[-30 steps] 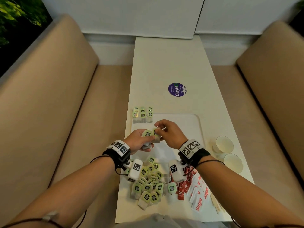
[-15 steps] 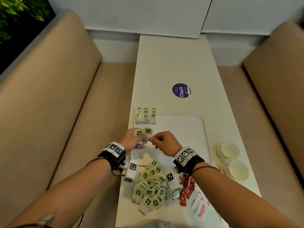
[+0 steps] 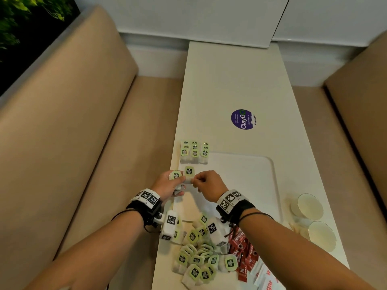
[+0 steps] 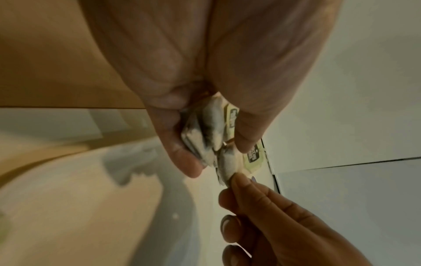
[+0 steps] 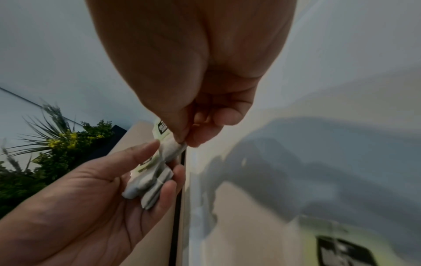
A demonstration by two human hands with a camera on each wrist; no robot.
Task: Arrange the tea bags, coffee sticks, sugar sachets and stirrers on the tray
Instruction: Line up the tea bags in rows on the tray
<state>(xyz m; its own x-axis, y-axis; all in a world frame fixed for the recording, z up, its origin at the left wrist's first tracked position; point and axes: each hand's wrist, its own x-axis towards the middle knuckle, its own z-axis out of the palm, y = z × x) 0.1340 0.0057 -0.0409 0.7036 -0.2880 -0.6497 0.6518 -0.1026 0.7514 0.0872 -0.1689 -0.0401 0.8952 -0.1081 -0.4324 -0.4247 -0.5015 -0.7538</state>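
Observation:
My left hand (image 3: 174, 182) grips a small bunch of tea bags (image 4: 205, 133) with green tags over the tray's left edge. My right hand (image 3: 199, 181) pinches one tea bag (image 3: 189, 173) at the top of that bunch, its green tag upright (image 5: 162, 128). The white tray (image 3: 247, 176) lies flat on the table. A neat block of tea bags (image 3: 194, 152) sits at its far left corner. A loose pile of tea bags (image 3: 199, 260) lies near the front edge, with red coffee sticks (image 3: 240, 248) and white sugar sachets (image 3: 266, 279) to its right.
Two paper cups (image 3: 310, 206) lie on their sides at the table's right edge, with pale stirrers (image 3: 297, 229) beside them. A round purple sticker (image 3: 243, 119) marks the table beyond the tray. Beige bench seats flank the narrow white table (image 3: 230, 80).
Both hands have moved left and slightly forward over the tray's left edge. The right hand's pinch now holds one tea bag at the top of the left hand's bunch.

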